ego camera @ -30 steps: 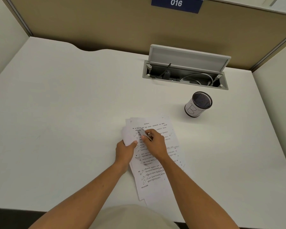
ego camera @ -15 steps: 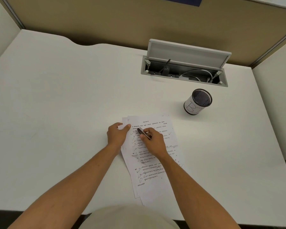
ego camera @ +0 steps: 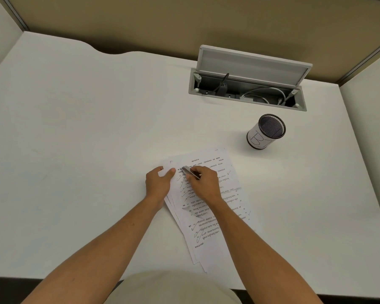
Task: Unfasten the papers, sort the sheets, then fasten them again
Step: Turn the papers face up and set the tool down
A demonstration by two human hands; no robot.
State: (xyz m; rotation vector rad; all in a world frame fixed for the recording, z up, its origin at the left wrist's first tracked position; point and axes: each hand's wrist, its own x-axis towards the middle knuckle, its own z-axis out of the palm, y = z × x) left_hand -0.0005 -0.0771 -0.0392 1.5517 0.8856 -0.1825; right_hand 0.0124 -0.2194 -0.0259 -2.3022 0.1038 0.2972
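Loose fanned stack of thin white printed sheets (ego camera: 208,207) lies on white tabletop (ego camera: 75,128) near-left of mesh cup (ego camera: 266,131); left hand (ego camera: 159,183) pinches top-left corner, right hand (ego camera: 204,183) pinches small grey metal clip (ego camera: 190,172) there; paper looks floppy and slippery, best gripped at that corner.

Quick headcount on the desk (ego camera: 75,128)

One fanned stack of papers (ego camera: 208,233) near the front edge, sheet count impossible to tell. One small metal clip-like tool (ego camera: 190,172), one mesh pen cup (ego camera: 266,131) toward the right edge, one open cable box (ego camera: 248,84) by the back edge. Two hands: left hand (ego camera: 158,183), right hand (ego camera: 204,183).
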